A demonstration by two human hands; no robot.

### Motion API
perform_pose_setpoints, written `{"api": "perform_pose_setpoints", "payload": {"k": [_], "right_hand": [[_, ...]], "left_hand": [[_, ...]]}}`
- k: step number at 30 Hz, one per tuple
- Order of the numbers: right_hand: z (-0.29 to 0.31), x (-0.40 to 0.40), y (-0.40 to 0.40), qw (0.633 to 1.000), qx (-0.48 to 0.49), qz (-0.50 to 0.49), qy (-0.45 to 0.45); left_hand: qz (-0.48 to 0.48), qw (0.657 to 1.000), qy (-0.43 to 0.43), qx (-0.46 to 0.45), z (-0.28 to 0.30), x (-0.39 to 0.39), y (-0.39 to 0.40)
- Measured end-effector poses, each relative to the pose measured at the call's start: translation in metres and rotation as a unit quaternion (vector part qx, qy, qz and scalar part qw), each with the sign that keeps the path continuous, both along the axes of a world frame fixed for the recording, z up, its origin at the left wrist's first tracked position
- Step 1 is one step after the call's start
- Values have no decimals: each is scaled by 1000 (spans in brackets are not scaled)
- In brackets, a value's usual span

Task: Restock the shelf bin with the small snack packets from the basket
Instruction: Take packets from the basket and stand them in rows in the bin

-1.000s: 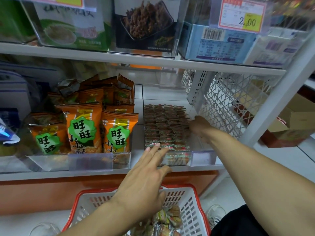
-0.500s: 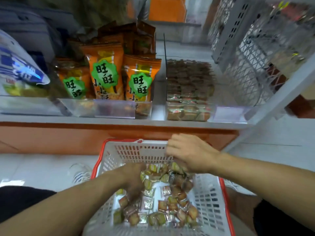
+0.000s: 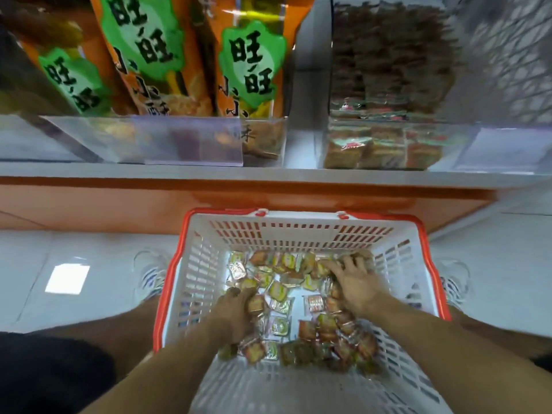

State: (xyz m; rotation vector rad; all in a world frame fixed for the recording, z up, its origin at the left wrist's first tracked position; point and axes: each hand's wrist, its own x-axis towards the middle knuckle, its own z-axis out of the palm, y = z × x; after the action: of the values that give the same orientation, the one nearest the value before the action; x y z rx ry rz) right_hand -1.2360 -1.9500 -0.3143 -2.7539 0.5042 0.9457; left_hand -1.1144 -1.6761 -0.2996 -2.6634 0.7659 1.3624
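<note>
Dropped deeper into the basket [image 3: 412, 282] since half a second ago: left hand [image 3: 236, 316] low among the packets [image 3: 277, 291], right hand [image 3: 355, 283] further toward the far corner. Left grip curled on packets; right fingers spread over the heap, raking, hold not certain. Gathered by both hands for bigger loads. Bin [image 3: 385, 144] above, part-filled, well apart.
</note>
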Motion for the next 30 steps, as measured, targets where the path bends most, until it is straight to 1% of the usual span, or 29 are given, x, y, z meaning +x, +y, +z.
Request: {"api": "perform_pose_setpoints", "payload": {"k": [3,6,8,10,13,15,18,20,21,22,23,24,25,26,28,30], "right_hand": [[-9,9,-3,999,5,46,-2],[-12,16,-1,996,-10,89,15],[-12,16,4,996,-7,88,13],[-13,10,7,998,9,64,-14],[-15,0,7,995,43,27,-87],[-14,-2,10,991,70,-8,-110],[-3,4,17,985,133,-73,-76],[12,13,23,978,178,-91,-53],[24,19,25,976,194,-87,-49],[38,25,27,974,208,-76,-50],[56,32,30,973,219,-59,-54],[77,38,32,971,226,-39,-63],[100,44,35,970,231,-19,-78],[126,49,38,968,232,-1,-96],[181,53,44,963,227,36,-143],[235,53,49,954,220,71,-191]], "left_hand": [[-71,997,-41,14,-19,-4,2],[-106,991,-72,40,-28,-7,-3],[-138,983,-105,57,-29,-10,-7],[-138,982,-121,51,-28,-14,-14],[-73,992,-100,19,-28,-21,-26],[-13,996,-83,-11,-25,-26,-31],[74,993,-65,-57,-17,-28,-31],[178,980,-7,-94,-9,-28,-33],[243,963,37,-110,-3,-27,-37],[315,937,89,-124,5,-26,-41],[384,901,151,-136,14,-25,-45],[441,856,223,-149,24,-24,-48],[478,810,297,-164,37,-24,-52],[494,766,368,-183,53,-22,-55],[490,685,488,-229,90,-16,-64],[458,615,574,-286,133,-10,-72]]}}
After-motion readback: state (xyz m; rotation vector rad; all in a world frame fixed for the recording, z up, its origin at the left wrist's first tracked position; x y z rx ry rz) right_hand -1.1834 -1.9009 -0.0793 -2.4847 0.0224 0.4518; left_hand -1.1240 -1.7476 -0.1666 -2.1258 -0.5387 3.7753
